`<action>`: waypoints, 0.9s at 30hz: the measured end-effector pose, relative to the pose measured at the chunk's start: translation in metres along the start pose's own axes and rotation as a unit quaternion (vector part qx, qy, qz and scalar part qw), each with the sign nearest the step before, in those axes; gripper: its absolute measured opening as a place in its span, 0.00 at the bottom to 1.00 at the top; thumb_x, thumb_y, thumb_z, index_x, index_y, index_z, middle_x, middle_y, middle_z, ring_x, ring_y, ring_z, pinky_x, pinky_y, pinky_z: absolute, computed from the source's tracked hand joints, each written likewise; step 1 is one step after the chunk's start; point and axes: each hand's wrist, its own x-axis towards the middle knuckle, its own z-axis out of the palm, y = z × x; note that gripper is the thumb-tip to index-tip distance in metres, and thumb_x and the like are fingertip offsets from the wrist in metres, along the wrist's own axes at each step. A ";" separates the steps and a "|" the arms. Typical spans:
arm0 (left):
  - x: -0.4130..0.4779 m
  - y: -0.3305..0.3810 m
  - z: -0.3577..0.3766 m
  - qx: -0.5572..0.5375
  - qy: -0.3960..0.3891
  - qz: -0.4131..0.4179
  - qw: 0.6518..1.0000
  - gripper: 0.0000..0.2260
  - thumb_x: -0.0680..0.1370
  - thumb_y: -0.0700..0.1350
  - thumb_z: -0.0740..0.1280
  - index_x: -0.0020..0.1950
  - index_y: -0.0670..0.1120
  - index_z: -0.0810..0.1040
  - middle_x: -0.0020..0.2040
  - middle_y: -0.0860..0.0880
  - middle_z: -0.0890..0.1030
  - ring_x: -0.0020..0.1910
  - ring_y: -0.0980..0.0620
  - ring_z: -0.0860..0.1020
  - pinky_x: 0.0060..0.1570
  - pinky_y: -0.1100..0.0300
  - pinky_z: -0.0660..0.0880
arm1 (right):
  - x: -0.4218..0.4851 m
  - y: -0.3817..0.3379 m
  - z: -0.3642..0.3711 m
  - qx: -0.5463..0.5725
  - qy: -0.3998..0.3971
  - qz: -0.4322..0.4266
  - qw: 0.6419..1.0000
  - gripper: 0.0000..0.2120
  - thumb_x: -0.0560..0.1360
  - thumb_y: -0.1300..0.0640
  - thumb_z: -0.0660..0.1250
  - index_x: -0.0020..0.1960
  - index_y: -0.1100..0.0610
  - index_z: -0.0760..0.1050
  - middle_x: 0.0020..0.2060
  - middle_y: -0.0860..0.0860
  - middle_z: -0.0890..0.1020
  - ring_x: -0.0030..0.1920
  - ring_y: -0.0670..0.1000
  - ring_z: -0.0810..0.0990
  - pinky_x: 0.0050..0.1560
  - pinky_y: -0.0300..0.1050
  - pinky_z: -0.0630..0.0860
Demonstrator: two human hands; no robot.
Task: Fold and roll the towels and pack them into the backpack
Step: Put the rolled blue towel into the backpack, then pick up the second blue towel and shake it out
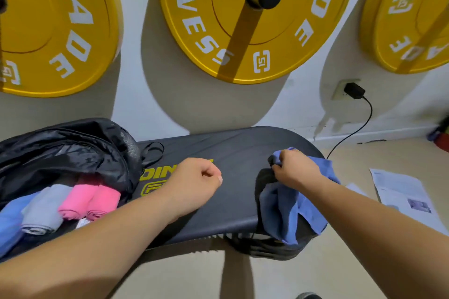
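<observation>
A black backpack (73,150) lies open on the left of a black padded bench (233,153). Inside its mouth sit rolled towels: two pink rolls (91,201), a grey roll (45,211) and a light blue roll (8,221). A crumpled blue towel (286,204) hangs over the bench's right front edge. My right hand (295,168) grips the top of this blue towel. My left hand (194,183) hovers over the middle of the bench with its fingers curled, holding nothing.
Three yellow weight plates (243,31) hang on the white wall behind the bench. A black charger (354,90) is plugged into a wall socket, its cable trailing to the floor. Printed papers (403,196) lie on the floor at the right.
</observation>
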 end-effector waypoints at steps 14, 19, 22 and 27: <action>-0.012 -0.025 -0.028 0.081 0.023 0.038 0.996 0.03 0.77 0.46 0.70 0.49 0.52 0.83 0.38 0.58 0.80 0.37 0.62 0.76 0.42 0.66 0.72 | -0.003 -0.055 -0.012 0.297 0.128 -0.038 0.945 0.16 0.76 0.54 0.68 0.33 0.56 0.68 0.31 0.52 0.77 0.34 0.51 0.75 0.38 0.46 0.70; -0.025 -0.027 -0.062 0.087 0.059 0.114 0.988 0.21 0.77 0.48 0.71 0.69 0.53 0.75 0.58 0.58 0.75 0.52 0.61 0.77 0.55 0.66 0.74 | -0.061 -0.127 -0.043 0.309 -0.014 -0.191 0.932 0.11 0.74 0.54 0.72 0.40 0.60 0.76 0.29 0.47 0.77 0.31 0.43 0.73 0.33 0.34 0.69; -0.037 -0.032 -0.087 0.061 0.020 0.119 0.991 0.31 0.72 0.50 0.74 0.74 0.59 0.70 0.67 0.60 0.74 0.64 0.61 0.74 0.66 0.60 0.72 | -0.100 -0.154 -0.066 0.296 -0.116 -0.289 0.903 0.11 0.76 0.54 0.73 0.40 0.58 0.75 0.29 0.44 0.76 0.30 0.42 0.70 0.33 0.36 0.67; -0.062 -0.030 -0.116 -0.009 -0.067 0.116 0.991 0.05 0.72 0.50 0.75 0.42 0.55 0.79 0.34 0.56 0.76 0.33 0.58 0.71 0.37 0.58 0.71 | -0.142 -0.188 -0.110 0.165 -0.166 -0.364 0.902 0.11 0.74 0.51 0.74 0.40 0.54 0.75 0.31 0.46 0.78 0.33 0.46 0.73 0.35 0.44 0.70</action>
